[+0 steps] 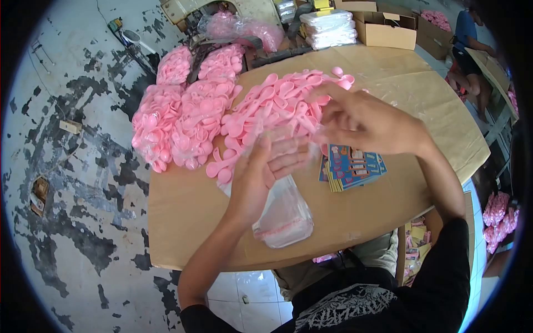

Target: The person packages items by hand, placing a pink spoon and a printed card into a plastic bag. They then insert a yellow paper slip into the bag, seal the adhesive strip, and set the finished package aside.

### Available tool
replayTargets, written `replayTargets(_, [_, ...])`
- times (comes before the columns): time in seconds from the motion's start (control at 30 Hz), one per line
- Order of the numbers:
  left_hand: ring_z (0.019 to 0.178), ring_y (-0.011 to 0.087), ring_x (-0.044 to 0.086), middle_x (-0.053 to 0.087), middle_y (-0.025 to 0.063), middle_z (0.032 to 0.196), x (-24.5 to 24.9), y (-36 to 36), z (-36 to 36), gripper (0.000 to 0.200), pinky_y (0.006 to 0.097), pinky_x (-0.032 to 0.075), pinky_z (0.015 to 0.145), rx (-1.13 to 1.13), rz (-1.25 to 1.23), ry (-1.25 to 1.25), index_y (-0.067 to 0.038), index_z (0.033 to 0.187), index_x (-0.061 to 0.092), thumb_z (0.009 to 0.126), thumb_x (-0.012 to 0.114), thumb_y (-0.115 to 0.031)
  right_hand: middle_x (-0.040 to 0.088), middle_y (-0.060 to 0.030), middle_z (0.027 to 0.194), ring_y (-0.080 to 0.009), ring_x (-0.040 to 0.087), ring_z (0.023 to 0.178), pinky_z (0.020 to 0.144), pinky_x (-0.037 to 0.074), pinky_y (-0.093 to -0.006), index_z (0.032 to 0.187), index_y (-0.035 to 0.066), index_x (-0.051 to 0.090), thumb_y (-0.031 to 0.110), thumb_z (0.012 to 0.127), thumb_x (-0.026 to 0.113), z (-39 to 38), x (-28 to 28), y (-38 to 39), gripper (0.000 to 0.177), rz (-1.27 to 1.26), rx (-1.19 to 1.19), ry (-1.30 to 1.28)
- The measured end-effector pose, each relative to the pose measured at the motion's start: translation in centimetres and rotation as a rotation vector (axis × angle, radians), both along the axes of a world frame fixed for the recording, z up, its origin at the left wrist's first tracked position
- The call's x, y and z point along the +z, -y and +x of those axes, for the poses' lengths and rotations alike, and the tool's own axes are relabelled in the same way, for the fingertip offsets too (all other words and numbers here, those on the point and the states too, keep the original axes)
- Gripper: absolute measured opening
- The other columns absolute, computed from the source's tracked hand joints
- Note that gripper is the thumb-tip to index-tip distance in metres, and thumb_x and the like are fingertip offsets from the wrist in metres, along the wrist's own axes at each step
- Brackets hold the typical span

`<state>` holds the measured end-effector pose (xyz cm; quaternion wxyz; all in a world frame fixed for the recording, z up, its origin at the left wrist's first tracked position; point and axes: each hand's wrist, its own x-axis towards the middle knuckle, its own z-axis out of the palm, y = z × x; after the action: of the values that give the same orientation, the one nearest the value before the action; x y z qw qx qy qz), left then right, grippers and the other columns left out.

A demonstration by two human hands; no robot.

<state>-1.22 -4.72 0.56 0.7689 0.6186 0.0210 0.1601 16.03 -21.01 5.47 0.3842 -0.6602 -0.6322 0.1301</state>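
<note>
A large heap of pink plastic spoons (222, 111) covers the far left of a cardboard-covered table (388, 211). My left hand (266, 172) holds a clear plastic bag (286, 213) upright by its mouth, just in front of the heap. My right hand (366, 119) hovers at the bag's opening with its fingers curled; whether it grips spoons is hidden by the blur. A stack of blue printed cards (352, 166) lies right under my right hand.
Cardboard boxes (386, 30), a stack of white bags (330, 28) and a bag of pink items (239, 28) stand at the table's far edge. Another person (472, 50) sits at the upper right. More pink items (497, 219) lie at the right, on the floor.
</note>
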Motion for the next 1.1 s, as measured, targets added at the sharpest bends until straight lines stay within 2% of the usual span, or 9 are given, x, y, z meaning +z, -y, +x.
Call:
replayTargets(0.1, [0.108, 0.0291, 0.062, 0.056, 0.021, 0.125, 0.2, -1.9, 1.2, 0.043, 0.0384, 0.051, 0.094, 0.092, 0.023, 0.001, 0.006, 0.131, 0.043, 0.102, 0.041, -0.025, 0.067, -0.0072, 0.088, -0.0152, 0.065, 0.075, 0.062, 0.049, -0.029, 0.109, 0.003, 0.055, 0.021, 0.081, 0.075, 4.1, -1.6, 2.3, 0.039, -0.249, 0.152, 0.198])
replayTargets(0.2, [0.102, 0.0264, 0.065, 0.058, 0.0203, 0.123, -1.6, -2.8, 1.7, 0.035, 0.0351, 0.055, 0.087, 0.196, 0.04, -0.123, 0.005, 0.125, 0.049, 0.098, 0.05, -0.015, 0.065, -0.0048, 0.084, -0.0152, 0.062, 0.075, 0.063, 0.047, -0.03, 0.1, 0.002, 0.06, 0.025, 0.073, 0.081, 5.7, -3.5, 1.9, 0.04, -0.492, 0.019, -0.041])
replayTargets(0.3, [0.103, 0.0228, 0.064, 0.063, 0.0147, 0.111, -3.2, -3.8, 0.5, 0.035, 0.036, 0.054, 0.089, 0.168, -0.061, -0.101, 0.005, 0.124, 0.052, 0.097, 0.053, -0.017, 0.065, -0.009, 0.094, -0.0167, 0.062, 0.084, 0.067, 0.05, -0.0309, 0.108, 0.0, 0.059, 0.02, 0.072, 0.082, 4.6, -2.4, 1.8, 0.047, -0.4, 0.001, -0.095])
replayTargets(0.43, [0.108, 0.0264, 0.062, 0.059, 0.0183, 0.123, -2.7, -3.6, 0.1, 0.03, 0.0391, 0.051, 0.095, 0.158, -0.084, -0.044, 0.001, 0.124, 0.051, 0.097, 0.05, -0.014, 0.065, -0.0047, 0.08, -0.0131, 0.06, 0.072, 0.064, 0.047, -0.0259, 0.1, -0.001, 0.062, 0.014, 0.072, 0.081, 4.2, -3.1, 1.5, 0.037, -0.361, 0.002, -0.177])
replayTargets(0.6, [0.107, 0.0259, 0.062, 0.06, 0.0167, 0.119, -2.7, -3.0, 0.2, 0.033, 0.0379, 0.051, 0.095, 0.12, -0.165, -0.072, 0.002, 0.122, 0.052, 0.096, 0.055, -0.018, 0.065, -0.0022, 0.076, -0.0091, 0.06, 0.069, 0.063, 0.046, -0.0236, 0.099, 0.0, 0.063, 0.009, 0.077, 0.076, 4.6, -3.2, 1.3, 0.028, -0.432, 0.02, -0.099])
replayTargets(0.7, [0.105, 0.025, 0.063, 0.062, 0.0161, 0.115, -2.6, -2.6, 0.2, 0.034, 0.0371, 0.051, 0.094, 0.138, -0.128, -0.006, 0.003, 0.12, 0.054, 0.095, 0.059, -0.02, 0.066, -0.0013, 0.078, -0.0057, 0.059, 0.068, 0.056, 0.045, -0.022, 0.104, 0.001, 0.063, 0.011, 0.086, 0.068, 4.9, -3.9, 1.2, 0.021, -0.31, 0.107, -0.102])
replayTargets(0.8, [0.105, 0.0247, 0.063, 0.063, 0.0156, 0.112, -2.3, -3.0, 0.0, 0.034, 0.0368, 0.052, 0.093, 0.168, -0.068, 0.049, 0.003, 0.119, 0.056, 0.094, 0.06, -0.02, 0.067, 0.0002, 0.08, -0.0021, 0.056, 0.066, 0.051, 0.043, -0.0196, 0.109, 0.003, 0.062, 0.015, 0.094, 0.059, 3.1, -3.1, 0.3, 0.02, -0.239, -0.101, -0.325])
replayTargets(0.93, [0.105, 0.0271, 0.063, 0.062, 0.0162, 0.114, -1.3, -3.2, -0.5, 0.032, 0.0394, 0.052, 0.094, 0.232, -0.08, 0.073, 0.002, 0.123, 0.052, 0.095, 0.056, -0.014, 0.066, 0.0026, 0.084, 0.0001, 0.054, 0.064, 0.048, 0.042, -0.0175, 0.116, 0.007, 0.059, 0.019, 0.097, 0.056, 1.2, -3.2, -0.8, 0.023, -0.21, -0.155, -0.36])
replayTargets(1.1, [0.107, 0.0245, 0.062, 0.062, 0.0149, 0.115, -1.6, -3.3, -0.5, 0.037, 0.0371, 0.052, 0.093, 0.287, -0.04, 0.072, 0.003, 0.126, 0.05, 0.095, 0.057, -0.018, 0.064, 0.0043, 0.084, 0.0018, 0.053, 0.067, 0.05, 0.043, -0.0164, 0.112, 0.005, 0.058, 0.017, 0.096, 0.057, -0.5, -3.3, -1.6, 0.02, -0.1, -0.072, -0.455])
